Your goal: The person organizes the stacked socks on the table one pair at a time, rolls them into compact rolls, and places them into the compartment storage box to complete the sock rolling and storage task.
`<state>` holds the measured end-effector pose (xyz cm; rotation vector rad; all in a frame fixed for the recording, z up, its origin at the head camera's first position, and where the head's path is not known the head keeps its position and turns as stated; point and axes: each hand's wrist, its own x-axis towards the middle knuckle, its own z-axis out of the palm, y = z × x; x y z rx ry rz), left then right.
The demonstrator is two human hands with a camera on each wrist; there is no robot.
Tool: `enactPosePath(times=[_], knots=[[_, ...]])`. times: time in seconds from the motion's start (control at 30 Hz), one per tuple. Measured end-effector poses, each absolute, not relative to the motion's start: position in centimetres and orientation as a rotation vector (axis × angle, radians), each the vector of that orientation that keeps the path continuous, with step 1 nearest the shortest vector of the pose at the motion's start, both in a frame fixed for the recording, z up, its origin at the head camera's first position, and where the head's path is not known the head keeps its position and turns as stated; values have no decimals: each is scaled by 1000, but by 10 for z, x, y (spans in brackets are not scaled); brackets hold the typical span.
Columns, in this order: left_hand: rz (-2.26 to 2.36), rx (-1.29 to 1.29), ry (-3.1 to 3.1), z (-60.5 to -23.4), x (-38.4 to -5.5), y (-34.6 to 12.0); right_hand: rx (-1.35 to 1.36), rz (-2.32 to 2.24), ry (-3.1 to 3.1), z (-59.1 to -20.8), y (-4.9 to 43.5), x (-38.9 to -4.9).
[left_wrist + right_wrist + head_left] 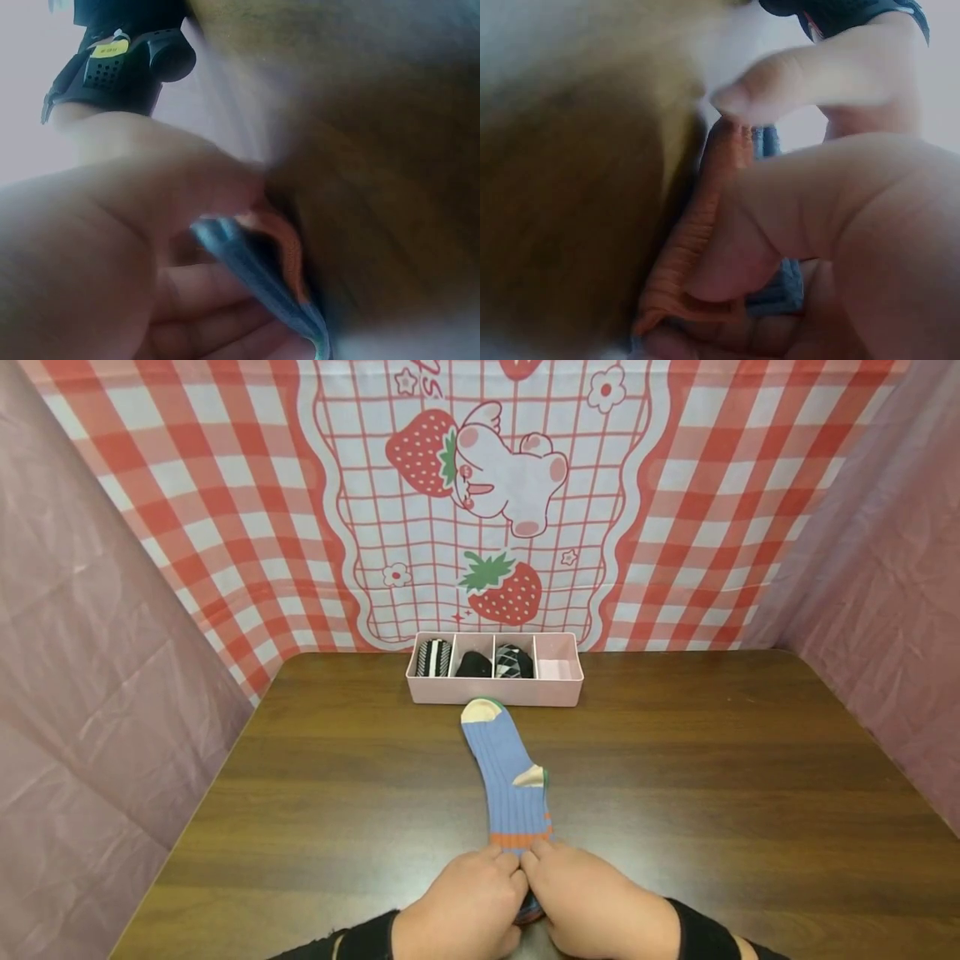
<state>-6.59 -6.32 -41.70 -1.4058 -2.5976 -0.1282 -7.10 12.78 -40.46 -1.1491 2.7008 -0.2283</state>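
Observation:
A blue ribbed sock (506, 777) with cream toe and heel, green trim and orange bands lies flat on the table, its toe pointing away toward the box. At its near end, my left hand (467, 902) and right hand (596, 897) meet side by side and grip the cuff, partly hiding it. In the left wrist view, thumb and fingers hold the cuff's orange and blue fabric (262, 277) between them. The right wrist view has my right thumb pressing on the folded orange edge (697, 232), with fingers beneath.
Just beyond the toe stands a pink box (495, 693) with divided compartments. From the left it holds a striped rolled sock (433, 658), a black one (474, 665) and a black-and-white patterned one (513, 662). A checked strawberry cloth (690, 527) hangs behind the wooden table (712, 777).

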Motion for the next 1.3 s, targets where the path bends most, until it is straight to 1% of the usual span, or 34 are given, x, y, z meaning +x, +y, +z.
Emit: enactPosePath(times=[0.17,0.43,0.73,0.87,1.0,1.13,1.3], knots=[[-121,-1389,-2559,-419,-65,-62,-1093,-295,2668,-404,129,-75],[-124,-1388,-2613,-419,-66,-62,-1085,-358,2638,-400,133,-78],[-244,-1415,-2722,-414,-74,-70,-1141,-434,2637,-398,133,-79],[-365,-1372,-2860,-409,-78,-73,-1051,-640,2563,-401,134,-83],[-471,-1270,-2966,-408,-80,-73,-955,-818,2498,-405,135,-88],[-500,-1228,-2942,-409,-80,-72,-938,-867,2526,-411,135,-90],[-404,-1254,-2797,-408,-77,-73,-981,-822,2636,-417,132,-90]])
